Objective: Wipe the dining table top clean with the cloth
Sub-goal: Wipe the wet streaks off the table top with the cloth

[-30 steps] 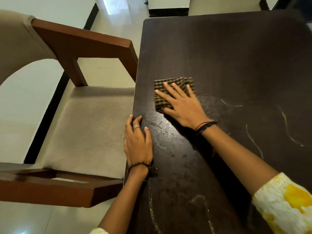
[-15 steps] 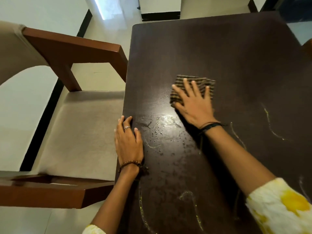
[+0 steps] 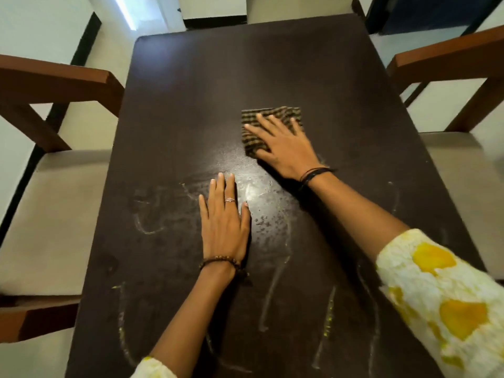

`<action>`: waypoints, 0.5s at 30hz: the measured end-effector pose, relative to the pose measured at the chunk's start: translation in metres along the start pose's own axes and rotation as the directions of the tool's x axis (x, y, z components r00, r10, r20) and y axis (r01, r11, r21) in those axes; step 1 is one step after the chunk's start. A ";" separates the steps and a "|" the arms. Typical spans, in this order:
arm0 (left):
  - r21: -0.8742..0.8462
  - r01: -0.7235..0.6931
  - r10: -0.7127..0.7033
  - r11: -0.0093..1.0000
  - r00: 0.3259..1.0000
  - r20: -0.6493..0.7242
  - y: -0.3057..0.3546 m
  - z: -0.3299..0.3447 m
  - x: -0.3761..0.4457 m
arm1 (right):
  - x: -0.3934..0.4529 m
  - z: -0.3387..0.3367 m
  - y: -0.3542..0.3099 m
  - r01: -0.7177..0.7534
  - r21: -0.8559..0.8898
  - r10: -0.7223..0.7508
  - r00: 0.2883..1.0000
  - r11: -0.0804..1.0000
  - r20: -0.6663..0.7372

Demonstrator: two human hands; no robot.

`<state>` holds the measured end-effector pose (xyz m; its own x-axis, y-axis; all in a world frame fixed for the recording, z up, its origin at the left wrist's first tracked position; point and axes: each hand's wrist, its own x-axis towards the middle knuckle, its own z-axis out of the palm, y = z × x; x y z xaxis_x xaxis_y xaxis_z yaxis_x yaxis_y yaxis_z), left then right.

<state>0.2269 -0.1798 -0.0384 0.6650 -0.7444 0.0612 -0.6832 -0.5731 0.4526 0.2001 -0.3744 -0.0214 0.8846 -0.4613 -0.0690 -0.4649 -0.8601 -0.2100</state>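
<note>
The dark brown counter (image 3: 191, 105) fills the middle of the view, and a person leans over it with both arms stretched forward. The checked cloth (image 3: 268, 115), folded to a small square with green and dark lines, lies flat on the counter a little right of the centre and toward the far half. The right hand (image 3: 283, 148) lies on top of the cloth with the palm down; its grip is spread, the fingers apart and flat, pressing the cloth to the surface and not pinching it. The far edge and the left part of the cloth show beyond the fingers. A thin black band (image 3: 313, 174) goes around the right wrist, and a white sleeve with yellow spots (image 3: 441, 296) covers the right forearm at the near right.

The left hand (image 3: 223, 225) rests flat on the bare counter, nearer than the cloth and to its left, not touching it. Its grip is open, with the fingers straight and close together. It has a ring (image 3: 230, 199) on one finger and a brown bead bracelet (image 3: 218, 261) at the wrist.

Between the two hands the surface looks wet and shiny (image 3: 253, 189). Pale yellowish streaks (image 3: 272, 290) run over the near half of the counter. A wooden chair with a beige seat (image 3: 54, 214) stands at the left side, and another chair (image 3: 450, 58) at the right.
</note>
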 end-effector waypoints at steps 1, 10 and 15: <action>0.035 -0.008 0.009 0.999 1.000 -0.014 0.001 0.004 -0.001 | -0.008 -0.005 0.022 -0.041 0.007 0.041 0.999 0.999 0.008; 0.091 -0.004 0.008 0.996 0.999 -0.051 0.001 0.010 -0.001 | -0.041 -0.007 0.057 -0.246 0.010 0.246 0.968 0.969 -0.044; 0.110 0.007 -0.004 0.994 1.000 -0.028 0.004 0.009 -0.001 | -0.027 0.012 -0.017 -0.013 -0.026 0.012 0.999 1.000 -0.040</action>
<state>0.2211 -0.1844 -0.0449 0.6759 -0.7322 0.0837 -0.7073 -0.6126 0.3527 0.1847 -0.3448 -0.0275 0.8765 -0.4803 -0.0322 -0.4776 -0.8591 -0.1838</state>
